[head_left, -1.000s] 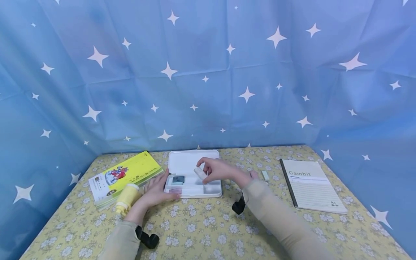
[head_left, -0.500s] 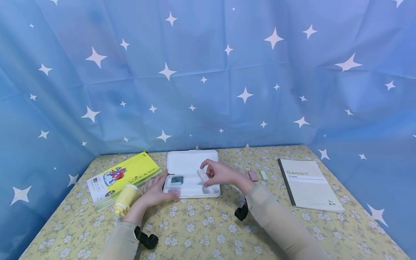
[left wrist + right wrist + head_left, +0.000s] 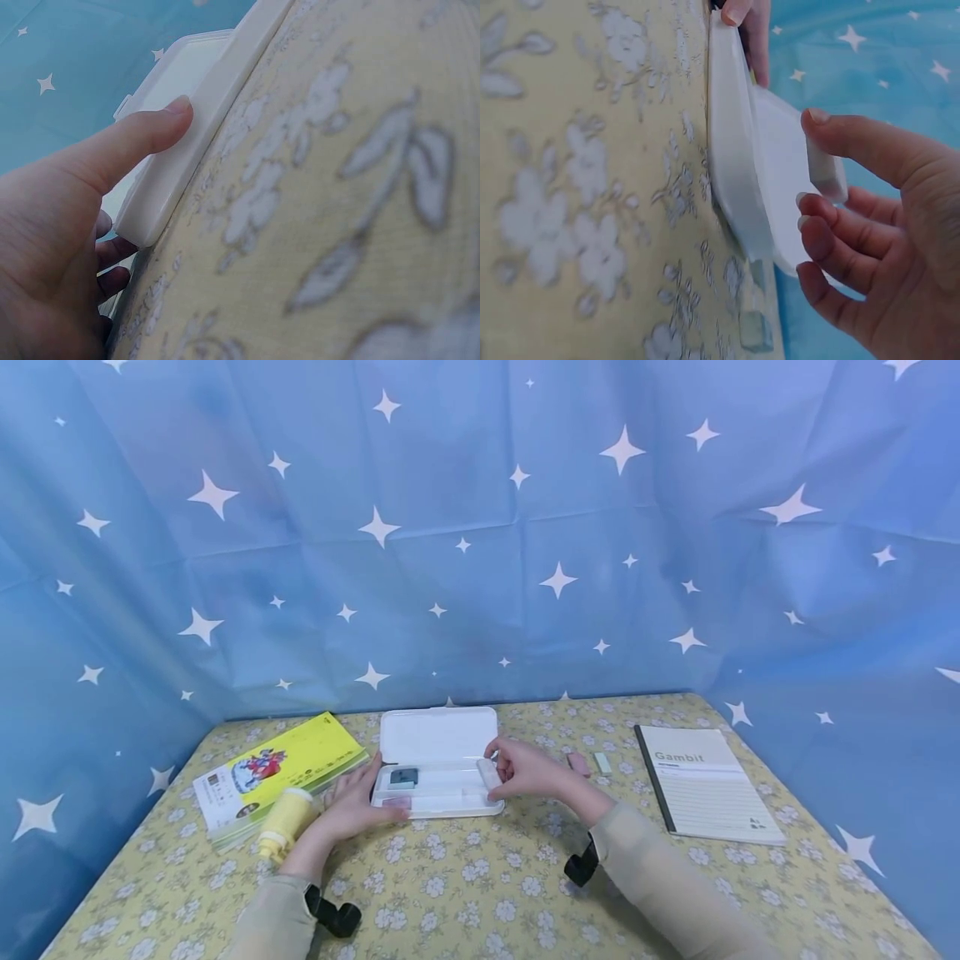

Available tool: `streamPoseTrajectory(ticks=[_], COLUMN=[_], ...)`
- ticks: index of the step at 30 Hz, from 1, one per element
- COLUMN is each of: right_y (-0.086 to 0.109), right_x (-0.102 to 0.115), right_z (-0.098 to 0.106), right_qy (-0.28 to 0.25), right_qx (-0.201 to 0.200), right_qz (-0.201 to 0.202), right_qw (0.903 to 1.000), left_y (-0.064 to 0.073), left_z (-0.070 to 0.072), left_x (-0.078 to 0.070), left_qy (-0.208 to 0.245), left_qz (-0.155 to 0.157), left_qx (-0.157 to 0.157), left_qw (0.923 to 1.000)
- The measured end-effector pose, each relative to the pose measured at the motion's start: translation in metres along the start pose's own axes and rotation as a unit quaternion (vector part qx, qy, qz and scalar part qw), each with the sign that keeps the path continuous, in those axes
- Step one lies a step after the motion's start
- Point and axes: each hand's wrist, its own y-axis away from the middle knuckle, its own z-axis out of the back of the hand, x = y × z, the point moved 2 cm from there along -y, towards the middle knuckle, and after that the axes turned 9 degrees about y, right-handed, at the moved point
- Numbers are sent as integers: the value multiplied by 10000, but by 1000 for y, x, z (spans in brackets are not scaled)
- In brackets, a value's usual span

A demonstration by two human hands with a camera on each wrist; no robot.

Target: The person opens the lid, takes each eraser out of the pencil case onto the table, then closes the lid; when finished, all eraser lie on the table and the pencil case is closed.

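An open white pencil case (image 3: 438,814) lies on the table with its lid (image 3: 438,735) folded back. My left hand (image 3: 358,802) grips its left end, the thumb pressed on the front wall in the left wrist view. Between thumb and fingers, my right hand (image 3: 528,770) pinches a white rectangular eraser (image 3: 490,774) over the right end of the case; the right wrist view shows this eraser (image 3: 825,172) tilted above the rim. Inside the case, a dark block (image 3: 403,777) sits at the back left and a pink block (image 3: 396,803) at the front left, beside my left thumb.
Right of the case lie a pink eraser (image 3: 578,764) and a pale green eraser (image 3: 603,763). A Gambit notebook (image 3: 712,785) lies further right. Yellow books (image 3: 300,760) are stacked at left, with a yellow cylinder-shaped thing (image 3: 287,818) in front of them. A starry curtain (image 3: 480,527) hangs behind.
My right hand has carried the white eraser rightward, from over the middle of the case to its right end. The pink eraser on the table has come out from behind my wrist. My left hand stays put.
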Motion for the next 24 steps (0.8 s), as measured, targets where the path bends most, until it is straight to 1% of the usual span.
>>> streamPoseTrajectory(ticks=[6, 14, 24], right_y=[13, 33, 46], right_x=[-4, -6, -14], right_z=[2, 3, 3], right_qy=[120, -135, -51], right_qx=[-69, -156, -339], right_qz=[-81, -301, -567], right_qw=[9999, 9993, 9978], left_y=[1, 2, 1], left_z=[1, 0, -2], left_x=[0, -1, 1], left_qy=[-10, -33, -45], left_qz=[-24, -22, -30], left_qx=[19, 5, 22], left_qw=[10000, 10000, 10000])
